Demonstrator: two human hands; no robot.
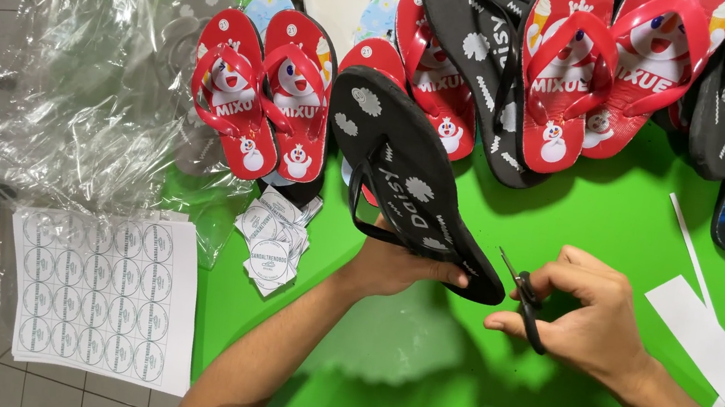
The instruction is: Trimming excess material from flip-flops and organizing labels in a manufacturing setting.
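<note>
Two hands at work over the green counter [451, 377]: left hand [396, 265] fingers clamped under black rubber daisy-print flip-flop [412, 187], right hand [588, 311] fingers closed through small black scissors [521, 297], blades just beside its heel; trimming step, needs steady sole.

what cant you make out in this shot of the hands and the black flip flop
- Head view: heel end of the black flip flop, covered by the left hand.
- Head view: scissors handles, wrapped by the right hand; only the blade tips show.
- Top row of sandals, cut off by the upper edge.
- Sticker sheet print, too small.
</note>
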